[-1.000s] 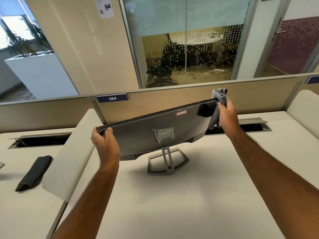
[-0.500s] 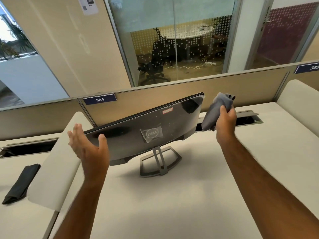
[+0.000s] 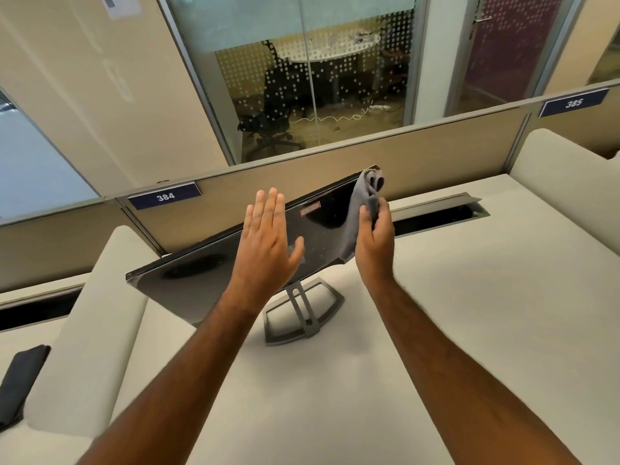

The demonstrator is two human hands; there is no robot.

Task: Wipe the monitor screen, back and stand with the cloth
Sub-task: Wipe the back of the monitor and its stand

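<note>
I see two bare forearms, no sleeves reaching into view. No watch, ring or glove on my left hand (image 3: 268,243) or right hand (image 3: 374,243). Nails are short and plain.

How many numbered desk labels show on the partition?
2: the 384 label sits on the partition left of the monitor, and the 385 label at far right. Others may lie outside the view.

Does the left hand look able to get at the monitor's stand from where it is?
Probably yes. The left hand is open, holds nothing, and hovers in front of the monitor; the stand sits just below on the desk with nothing blocking it.
</note>
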